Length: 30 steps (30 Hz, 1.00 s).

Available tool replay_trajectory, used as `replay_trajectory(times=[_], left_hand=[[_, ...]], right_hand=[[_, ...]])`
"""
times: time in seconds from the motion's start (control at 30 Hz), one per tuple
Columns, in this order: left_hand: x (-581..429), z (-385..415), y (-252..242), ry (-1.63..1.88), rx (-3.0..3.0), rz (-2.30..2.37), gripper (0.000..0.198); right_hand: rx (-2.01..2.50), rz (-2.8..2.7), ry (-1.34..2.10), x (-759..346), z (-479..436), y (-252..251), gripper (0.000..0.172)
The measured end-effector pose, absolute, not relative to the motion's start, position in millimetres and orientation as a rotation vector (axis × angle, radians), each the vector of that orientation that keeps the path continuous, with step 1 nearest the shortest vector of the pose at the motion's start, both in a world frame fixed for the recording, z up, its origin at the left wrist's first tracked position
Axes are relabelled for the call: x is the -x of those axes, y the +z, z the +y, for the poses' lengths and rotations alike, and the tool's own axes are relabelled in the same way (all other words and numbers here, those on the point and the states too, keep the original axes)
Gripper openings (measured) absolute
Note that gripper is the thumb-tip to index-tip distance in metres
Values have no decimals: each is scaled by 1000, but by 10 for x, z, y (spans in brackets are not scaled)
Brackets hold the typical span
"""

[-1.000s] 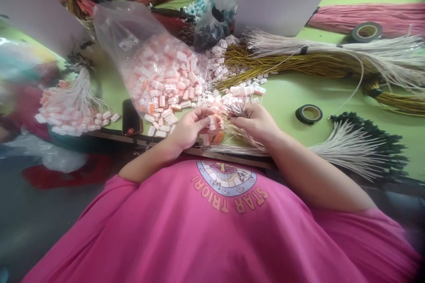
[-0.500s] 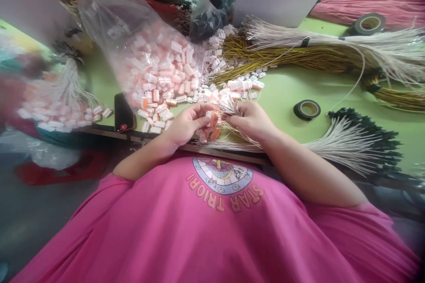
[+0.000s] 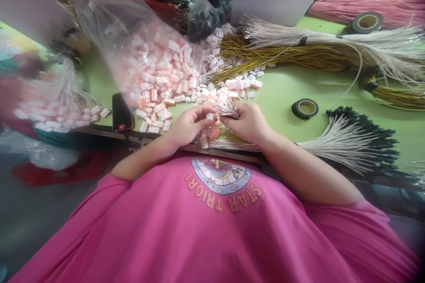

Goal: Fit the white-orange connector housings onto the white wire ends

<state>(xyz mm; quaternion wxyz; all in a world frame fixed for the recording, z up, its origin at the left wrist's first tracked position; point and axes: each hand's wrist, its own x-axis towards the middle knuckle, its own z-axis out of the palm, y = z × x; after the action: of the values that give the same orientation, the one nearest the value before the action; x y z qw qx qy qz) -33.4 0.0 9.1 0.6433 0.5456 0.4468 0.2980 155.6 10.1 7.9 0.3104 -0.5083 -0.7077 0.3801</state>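
The clear plastic bag, its lower part full of pink-white connectors, served as the mark for everything on the green surface. The left hand was nearer the wearer than the bag and a little to its right, with thumb and forefinger pinched narrowly on a small white connector. Orange-and-white pieces hung just under those fingers; how they were held could not be told. The right hand, farther right of the bag, had its fingers closed around a bunch of thin wires whose silvery ends pointed back toward the bag's side. The connector and the wire ends were close together, but whether they touched was too blurred to tell

Loose connectors lay at the bag's near edge, and a dark phone was just beside its near left corner. Left of the bag was a cluster of white wires ending in pale connectors. A smaller bag with dark contents stood just right of it, toward the far side. Well to the bag's right lay yellow wires and a long white bundle; a roll of black tape was on that same side but nearer the wearer, with black-tipped white wires farther right from the bag
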Motion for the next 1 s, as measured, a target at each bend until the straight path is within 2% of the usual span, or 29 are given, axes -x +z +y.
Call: replay_trajectory(times=[0.67, 0.87, 1.0], left_hand=[[333, -54, 83, 698, -1323, 1084, 32], [305, -52, 91, 696, -1479, 1108, 17], [280, -37, 95, 731, -1500, 1132, 17]], right_hand=[[1439, -1924, 910, -1560, 90, 105, 20], [1400, -1934, 953, -1534, 79, 105, 16], [1387, -1884, 1000, -1548, 107, 104, 18]])
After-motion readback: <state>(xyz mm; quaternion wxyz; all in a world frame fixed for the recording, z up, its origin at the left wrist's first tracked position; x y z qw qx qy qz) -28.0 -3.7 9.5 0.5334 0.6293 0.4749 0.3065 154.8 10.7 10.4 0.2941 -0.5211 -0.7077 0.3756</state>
